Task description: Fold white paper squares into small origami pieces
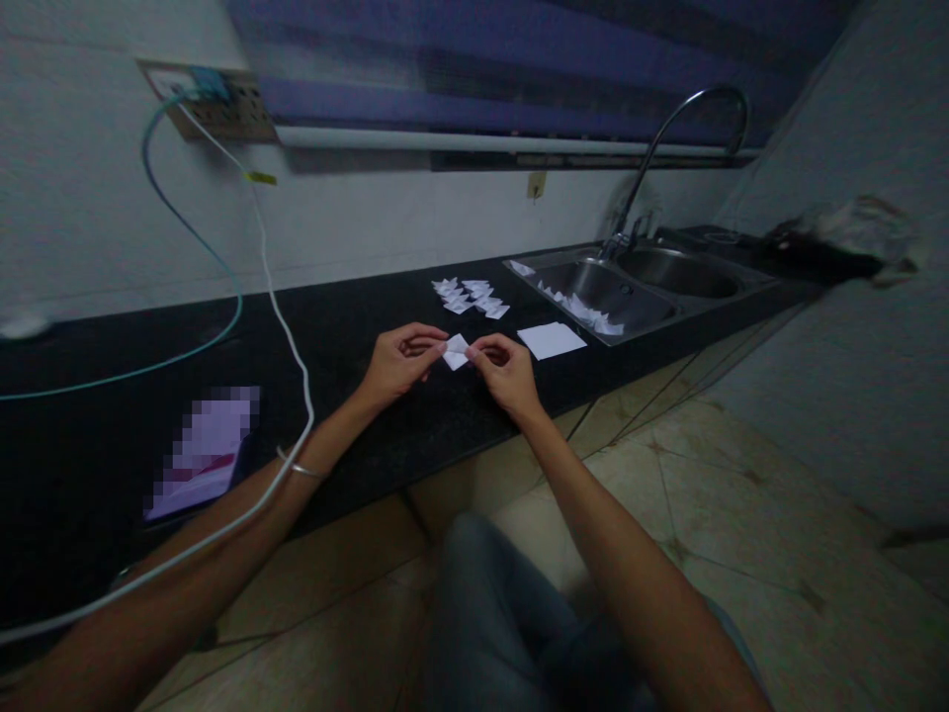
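Note:
Between my two hands is a small piece of folded white paper (456, 353), diamond-shaped from here, held just above the dark counter. My left hand (401, 364) pinches its left corner between thumb and fingers. On the opposite corner, my right hand (507, 372) has the same kind of pinch. Beyond the hands lies a group of small folded white paper pieces (471, 297). A stack of flat white paper sheets (552, 340) rests to the right of my right hand. More folded paper pieces (585, 311) line the near left rim of the sink.
A steel double sink (644, 327) with a curved faucet (652, 148) is set into the dark counter (326, 316). At the left lies a phone (204, 455) with a lit screen. A white cable (271, 287) crosses over my left forearm; a teal cable (185, 222) hangs from the wall socket.

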`<state>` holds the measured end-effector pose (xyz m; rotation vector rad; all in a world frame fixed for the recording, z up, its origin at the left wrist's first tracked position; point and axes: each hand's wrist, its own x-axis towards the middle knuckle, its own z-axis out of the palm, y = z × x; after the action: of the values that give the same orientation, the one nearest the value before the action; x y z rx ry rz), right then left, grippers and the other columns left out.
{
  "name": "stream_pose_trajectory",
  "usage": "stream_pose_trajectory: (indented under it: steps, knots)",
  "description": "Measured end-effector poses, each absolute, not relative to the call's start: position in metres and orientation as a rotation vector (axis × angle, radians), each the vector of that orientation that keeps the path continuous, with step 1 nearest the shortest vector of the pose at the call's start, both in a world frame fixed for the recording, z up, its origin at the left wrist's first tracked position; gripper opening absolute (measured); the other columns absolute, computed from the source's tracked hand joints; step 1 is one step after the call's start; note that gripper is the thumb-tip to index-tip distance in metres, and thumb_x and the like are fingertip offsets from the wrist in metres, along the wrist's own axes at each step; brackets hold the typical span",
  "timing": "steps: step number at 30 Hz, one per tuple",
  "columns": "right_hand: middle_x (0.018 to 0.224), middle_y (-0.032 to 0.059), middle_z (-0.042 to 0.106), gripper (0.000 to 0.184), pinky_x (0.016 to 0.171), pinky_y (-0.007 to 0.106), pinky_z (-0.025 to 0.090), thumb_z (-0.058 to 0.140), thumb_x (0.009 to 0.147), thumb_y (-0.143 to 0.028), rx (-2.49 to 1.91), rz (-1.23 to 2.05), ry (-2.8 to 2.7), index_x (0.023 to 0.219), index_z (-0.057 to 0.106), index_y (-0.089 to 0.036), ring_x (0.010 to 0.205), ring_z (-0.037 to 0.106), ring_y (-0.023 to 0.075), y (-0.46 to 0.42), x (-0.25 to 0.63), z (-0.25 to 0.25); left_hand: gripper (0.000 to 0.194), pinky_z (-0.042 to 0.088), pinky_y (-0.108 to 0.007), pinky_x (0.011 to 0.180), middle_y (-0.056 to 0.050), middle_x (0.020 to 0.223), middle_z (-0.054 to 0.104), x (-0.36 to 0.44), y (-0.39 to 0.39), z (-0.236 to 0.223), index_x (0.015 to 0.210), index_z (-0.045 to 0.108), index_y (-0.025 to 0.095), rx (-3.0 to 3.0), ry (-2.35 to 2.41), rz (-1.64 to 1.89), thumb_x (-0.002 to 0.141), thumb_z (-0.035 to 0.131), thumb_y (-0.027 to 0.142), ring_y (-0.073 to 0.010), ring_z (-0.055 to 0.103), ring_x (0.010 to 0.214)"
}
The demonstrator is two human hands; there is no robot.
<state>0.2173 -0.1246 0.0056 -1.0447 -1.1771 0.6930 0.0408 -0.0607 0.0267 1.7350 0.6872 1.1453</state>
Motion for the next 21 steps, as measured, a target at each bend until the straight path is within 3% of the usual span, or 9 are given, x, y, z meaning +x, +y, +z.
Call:
stream_pose_trajectory:
  steps: [4, 10, 15, 21]
  knots:
    - [0.070, -0.0041, 0.066, 0.040, 0.071, 0.030, 0.052, 0.082, 0.070, -0.042, -1.011, 0.714, -1.148, 0.093, 0.056, -0.023, 0.069, 0.065, 0.0158, -0.1237, 0.2184, 0.0040, 0.032, 0.045, -0.016, 0.039, -0.007, 0.082, 0.075, 0.0415, -0.0609, 0.0274, 0.095, 0.071, 0.013, 1.736, 0.687, 1.159, 0.073, 0.080, 0.034, -0.0084, 0.060, 0.050]
    - [0.070, -0.0027, 0.068, 0.037, 0.076, 0.033, 0.053, 0.082, 0.070, -0.045, -1.014, 0.707, -1.201, 0.089, 0.059, -0.023, 0.072, 0.068, 0.0175, -0.1238, 0.2191, 0.0041, 0.037, 0.047, -0.017, 0.041, -0.007, 0.082, 0.074, 0.0402, -0.0634, 0.0312, 0.102, 0.071, 0.013, 1.739, 0.624, 1.014, 0.075, 0.079, 0.037, -0.0089, 0.059, 0.051]
    - [0.070, -0.0017, 0.070, 0.032, 0.073, 0.033, 0.053, 0.082, 0.071, -0.042, -1.030, 0.739, -1.231, 0.087, 0.062, -0.022, 0.070, 0.067, 0.0177, -0.1251, 0.2185, 0.0048, 0.027, 0.043, -0.017, 0.043, -0.004, 0.067, 0.071, 0.0401, -0.0643, 0.0306, 0.084, 0.071, 0.013, 1.891, 0.648, 0.899, 0.082, 0.072, 0.040, -0.0084, 0.056, 0.048]
    - [0.073, 0.0005, 0.073, 0.031, 0.072, 0.033, 0.053, 0.082, 0.070, -0.040, -1.035, 0.827, -1.248, 0.090, 0.069, -0.021, 0.072, 0.069, 0.0186, -0.1219, 0.2190, 0.0007, 0.029, 0.046, -0.020, 0.052, -0.002, 0.064, 0.070, 0.0380, -0.0629, 0.0340, 0.072, 0.073, 0.014, 1.974, 0.648, 0.962, 0.078, 0.076, 0.042, -0.0120, 0.061, 0.057]
